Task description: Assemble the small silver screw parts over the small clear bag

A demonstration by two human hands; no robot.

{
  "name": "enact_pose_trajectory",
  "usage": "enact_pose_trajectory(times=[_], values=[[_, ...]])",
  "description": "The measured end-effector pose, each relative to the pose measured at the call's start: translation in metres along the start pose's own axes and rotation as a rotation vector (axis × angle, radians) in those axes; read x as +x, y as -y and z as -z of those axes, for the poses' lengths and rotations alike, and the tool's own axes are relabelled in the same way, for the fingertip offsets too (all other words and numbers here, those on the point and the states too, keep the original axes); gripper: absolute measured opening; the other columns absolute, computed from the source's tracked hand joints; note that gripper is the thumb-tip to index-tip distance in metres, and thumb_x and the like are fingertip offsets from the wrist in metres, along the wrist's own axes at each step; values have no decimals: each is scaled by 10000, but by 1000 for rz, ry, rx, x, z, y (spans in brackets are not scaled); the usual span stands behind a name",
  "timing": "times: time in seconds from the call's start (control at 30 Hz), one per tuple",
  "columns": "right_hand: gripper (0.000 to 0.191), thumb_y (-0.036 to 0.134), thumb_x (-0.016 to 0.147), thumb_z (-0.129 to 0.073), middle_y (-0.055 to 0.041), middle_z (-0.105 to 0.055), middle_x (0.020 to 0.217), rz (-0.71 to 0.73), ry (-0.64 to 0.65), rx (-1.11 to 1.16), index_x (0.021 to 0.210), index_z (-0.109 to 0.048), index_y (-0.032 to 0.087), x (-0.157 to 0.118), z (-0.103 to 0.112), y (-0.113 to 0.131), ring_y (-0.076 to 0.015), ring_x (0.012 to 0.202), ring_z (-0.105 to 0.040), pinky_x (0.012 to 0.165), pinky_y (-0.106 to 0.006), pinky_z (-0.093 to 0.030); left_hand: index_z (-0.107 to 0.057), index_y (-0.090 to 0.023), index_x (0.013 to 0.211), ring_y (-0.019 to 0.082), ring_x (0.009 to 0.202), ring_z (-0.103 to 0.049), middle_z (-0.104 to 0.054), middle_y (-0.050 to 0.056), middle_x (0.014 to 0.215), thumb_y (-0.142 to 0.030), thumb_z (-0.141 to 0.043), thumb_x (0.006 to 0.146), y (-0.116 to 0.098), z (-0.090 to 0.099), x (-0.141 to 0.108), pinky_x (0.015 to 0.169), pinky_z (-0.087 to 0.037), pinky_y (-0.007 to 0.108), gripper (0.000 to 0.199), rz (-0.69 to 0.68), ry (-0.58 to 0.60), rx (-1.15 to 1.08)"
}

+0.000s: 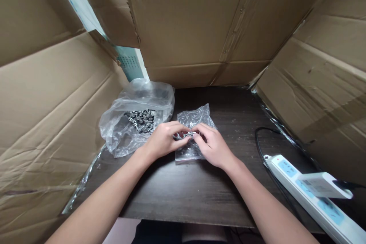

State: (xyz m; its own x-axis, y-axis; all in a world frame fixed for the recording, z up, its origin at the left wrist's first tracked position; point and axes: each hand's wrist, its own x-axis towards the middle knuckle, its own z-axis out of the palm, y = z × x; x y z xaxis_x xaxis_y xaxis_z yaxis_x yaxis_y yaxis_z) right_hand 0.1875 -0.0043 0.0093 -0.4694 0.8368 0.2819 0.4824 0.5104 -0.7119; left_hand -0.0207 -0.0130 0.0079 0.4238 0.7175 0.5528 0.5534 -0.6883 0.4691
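Both my hands meet over a small clear plastic bag (197, 114) lying on the dark table. Between the fingertips is a small shiny metal fastener (189, 134), too small to name more exactly. My left hand (167, 137) pinches its left part with thumb and fingers. From the other side, my right hand (210, 141) grips the right end, its thumb and fingers closed. Left of my left hand stands a large open clear plastic bag (120, 137) with a heap of similar metal fasteners (141, 120) inside.
Cardboard walls (194, 23) enclose the dark wooden table (183, 194) at the left, back and right. A white power strip (314, 202) with a plugged-in adapter (323, 185) lies at the right. A black cable (257, 141) curves beside it.
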Motion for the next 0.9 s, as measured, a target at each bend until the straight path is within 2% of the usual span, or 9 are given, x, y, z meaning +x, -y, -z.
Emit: enact_pose_trajectory(times=[0.9], values=[[143,228,990,-483,-15,-616,853,30,-8,9,898,-590,199,0,-3,0,-157,758,-574,731,-312,-414,-746,-148,1024,120,715,-655,-698,28,837,-239,-723,899,-1,0,-2,664,-529,230,156,-4,0,19]])
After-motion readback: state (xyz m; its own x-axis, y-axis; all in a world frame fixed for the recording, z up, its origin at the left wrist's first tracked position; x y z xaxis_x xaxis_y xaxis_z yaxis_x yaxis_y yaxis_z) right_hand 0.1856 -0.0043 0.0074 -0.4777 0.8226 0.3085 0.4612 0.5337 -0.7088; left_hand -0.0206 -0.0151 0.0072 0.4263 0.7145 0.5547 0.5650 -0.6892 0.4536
